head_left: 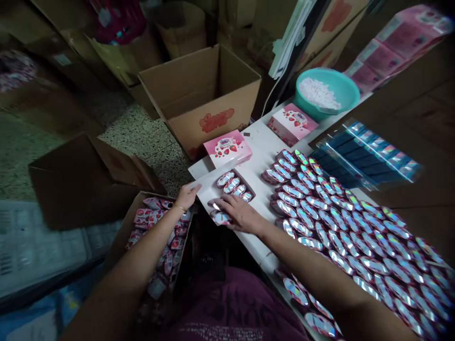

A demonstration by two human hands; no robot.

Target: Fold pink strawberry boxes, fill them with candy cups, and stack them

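My left hand (pixel 187 194) rests on the near left edge of a small open box (pixel 213 185), fingers closed over its flap. Inside that box lie several shiny oval sweets packs (pixel 232 183) in a row. My right hand (pixel 239 212) lies palm down over the box's near end, fingers pressed on a couple of the oval packs (pixel 220 218). To the right, many more oval packs (pixel 337 222) cover the white table (pixel 263 142) in overlapping rows.
Two closed pink boxes (pixel 227 148) (pixel 292 123) sit on the table. A teal bowl (pixel 327 92) of white pieces stands behind. An open carton (pixel 202 97) stands on the floor, a carton of small packets (pixel 159 237) by my left arm. Blue foil strips (pixel 369 154) lie right.
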